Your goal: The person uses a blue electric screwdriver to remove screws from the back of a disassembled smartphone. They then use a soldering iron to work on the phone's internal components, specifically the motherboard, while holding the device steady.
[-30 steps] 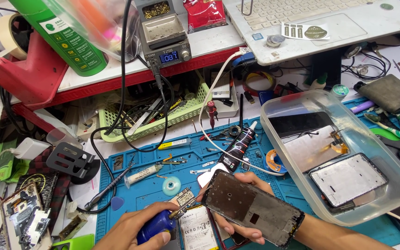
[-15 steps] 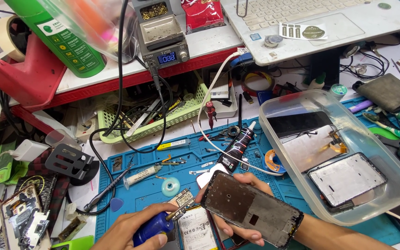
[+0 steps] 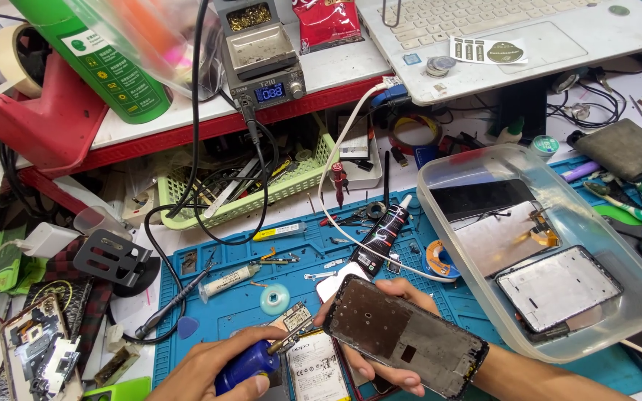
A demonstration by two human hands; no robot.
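Our left hand (image 3: pixel 213 367) grips a blue-handled screwdriver (image 3: pixel 250 362); our right hand (image 3: pixel 380 327) clasps a dark phone frame (image 3: pixel 406 345) above the blue mat (image 3: pixel 299 252)

Your left hand (image 3: pixel 213 367) low at the frame's bottom edge, fingers curled tight in a closed grip, your right hand (image 3: pixel 380 334) just beside it, palm up, fingers wrapped in a hold, forearm running off lower right.
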